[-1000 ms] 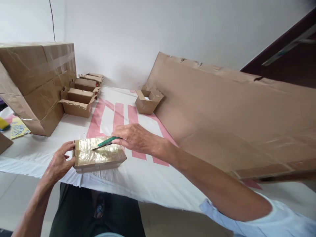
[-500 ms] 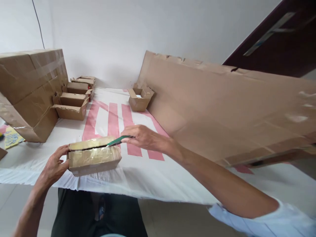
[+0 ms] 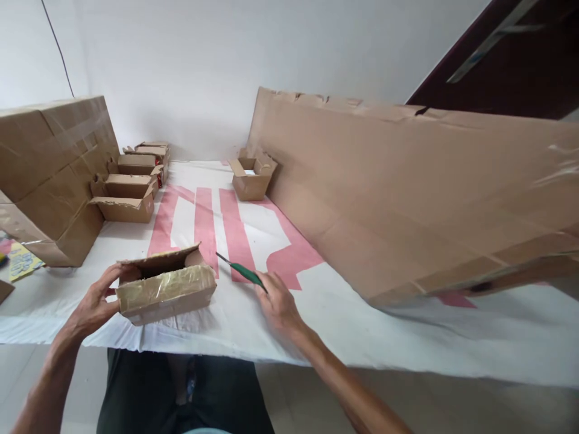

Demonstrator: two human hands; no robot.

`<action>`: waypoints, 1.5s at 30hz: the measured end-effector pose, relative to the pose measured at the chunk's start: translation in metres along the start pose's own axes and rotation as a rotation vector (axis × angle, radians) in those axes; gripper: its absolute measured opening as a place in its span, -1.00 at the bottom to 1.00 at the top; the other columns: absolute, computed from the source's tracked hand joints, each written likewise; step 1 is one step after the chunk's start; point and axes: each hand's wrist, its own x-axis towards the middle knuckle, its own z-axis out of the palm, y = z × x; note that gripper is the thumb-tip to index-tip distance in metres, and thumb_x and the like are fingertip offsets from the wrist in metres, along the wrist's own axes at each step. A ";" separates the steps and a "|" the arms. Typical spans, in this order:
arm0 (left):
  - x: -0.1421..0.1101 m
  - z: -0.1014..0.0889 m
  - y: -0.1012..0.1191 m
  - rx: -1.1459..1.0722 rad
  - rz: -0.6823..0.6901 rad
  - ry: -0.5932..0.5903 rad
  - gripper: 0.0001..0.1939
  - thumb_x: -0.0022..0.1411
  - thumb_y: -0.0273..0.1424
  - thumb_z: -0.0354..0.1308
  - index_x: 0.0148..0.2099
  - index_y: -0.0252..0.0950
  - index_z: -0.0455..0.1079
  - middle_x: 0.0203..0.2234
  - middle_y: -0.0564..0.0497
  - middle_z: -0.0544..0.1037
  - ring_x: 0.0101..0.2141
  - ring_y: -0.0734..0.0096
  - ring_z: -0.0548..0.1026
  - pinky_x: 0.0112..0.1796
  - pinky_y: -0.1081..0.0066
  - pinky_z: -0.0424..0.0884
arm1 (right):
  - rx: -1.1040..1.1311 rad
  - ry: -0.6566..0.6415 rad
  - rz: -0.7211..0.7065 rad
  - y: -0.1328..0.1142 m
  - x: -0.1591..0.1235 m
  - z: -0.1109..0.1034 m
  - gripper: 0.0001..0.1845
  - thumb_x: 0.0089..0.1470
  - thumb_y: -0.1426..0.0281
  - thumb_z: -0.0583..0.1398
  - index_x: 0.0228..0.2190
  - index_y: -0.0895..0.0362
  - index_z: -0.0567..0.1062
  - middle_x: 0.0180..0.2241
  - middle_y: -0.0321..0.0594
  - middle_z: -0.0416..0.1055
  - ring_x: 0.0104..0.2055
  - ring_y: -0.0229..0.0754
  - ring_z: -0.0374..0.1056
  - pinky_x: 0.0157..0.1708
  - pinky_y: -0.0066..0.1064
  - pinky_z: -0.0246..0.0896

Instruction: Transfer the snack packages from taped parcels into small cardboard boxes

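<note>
Can read no text: only blurred markings (image 3: 24,263) on the yellow card (image 3: 16,251), broad pink shapes (image 3: 204,217) on the white cloth (image 3: 268,232).

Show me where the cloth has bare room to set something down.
The cloth is bare between the right hand and the cardboard panel, and between the row of open boxes and the small box. Left is crowded: a large carton, that row, and the opened box at the left hand.
</note>
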 end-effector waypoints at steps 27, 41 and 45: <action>-0.019 0.003 -0.008 -0.067 -0.041 -0.185 0.52 -0.12 0.15 0.67 0.71 -0.08 -0.03 0.60 -0.30 0.15 0.49 -0.50 0.25 0.43 -0.22 0.29 | 0.097 -0.274 -0.416 -0.158 0.047 0.011 -0.80 0.44 0.42 0.21 0.01 0.06 0.60 0.01 -0.05 0.60 0.12 0.04 0.55 0.15 -0.07 0.53; -0.021 0.012 -0.015 -0.014 0.040 -0.132 0.45 -0.04 0.09 0.64 0.71 -0.11 -0.04 0.55 -0.30 0.22 0.44 -0.49 0.29 0.32 -0.19 0.43 | -0.538 -1.116 -0.329 -0.206 0.109 0.096 -0.86 0.03 0.59 0.38 -0.33 0.19 0.73 -0.18 0.14 0.73 -0.08 0.20 0.68 -0.11 -0.17 0.48; -0.022 0.016 -0.018 -0.018 0.032 -0.090 0.40 0.00 0.06 0.62 0.70 -0.13 -0.02 0.52 -0.29 0.27 0.44 -0.41 0.30 0.31 -0.17 0.44 | -0.493 -1.046 -0.331 -0.201 0.111 0.069 -0.79 0.09 0.45 0.40 -0.18 0.19 0.67 -0.08 0.13 0.70 -0.05 0.17 0.62 -0.14 -0.21 0.41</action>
